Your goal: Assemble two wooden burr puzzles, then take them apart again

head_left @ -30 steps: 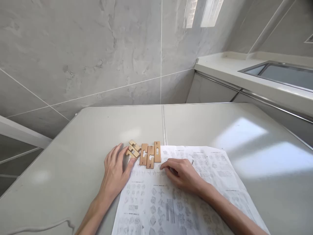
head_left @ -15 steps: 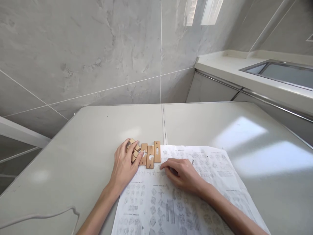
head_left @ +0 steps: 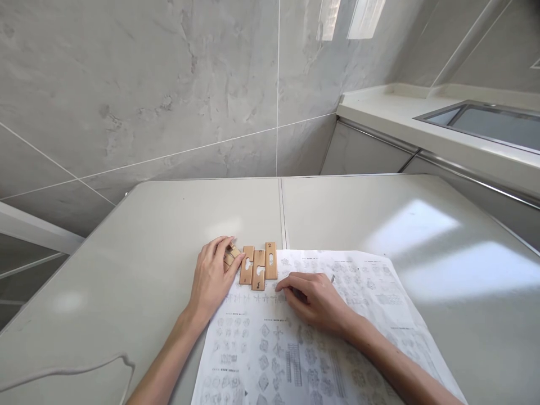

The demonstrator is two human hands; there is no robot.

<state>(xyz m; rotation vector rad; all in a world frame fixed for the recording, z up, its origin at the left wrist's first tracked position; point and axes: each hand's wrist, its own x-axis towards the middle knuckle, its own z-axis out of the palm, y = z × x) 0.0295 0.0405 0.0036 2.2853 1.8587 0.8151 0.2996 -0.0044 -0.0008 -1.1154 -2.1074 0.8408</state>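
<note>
My left hand (head_left: 211,273) is curled over a small cluster of light wooden blocks (head_left: 230,257), its thumb on the near right side and fingers over the far side. Much of the cluster is hidden under the hand. Just right of it lie three flat notched wooden puzzle pieces: one marked 1 (head_left: 243,274), a middle piece (head_left: 255,281) set slightly nearer me, and one marked 2 (head_left: 269,264) with a slot. My right hand (head_left: 314,295) rests on the printed sheet (head_left: 270,337), loosely curled, thumb close to the index finger, nothing visible in it.
The sheet carries rows of small puzzle diagrams and covers the near middle of the pale table (head_left: 105,270). A pale cord (head_left: 76,368) lies at lower left. A tiled wall (head_left: 169,84) stands behind, and a counter (head_left: 379,107) with a sink runs along the right.
My left fingers have drawn together over the wooden blocks, and less of the cluster shows. The thumb has moved up, off the piece marked 1. My right hand stays where it was.
</note>
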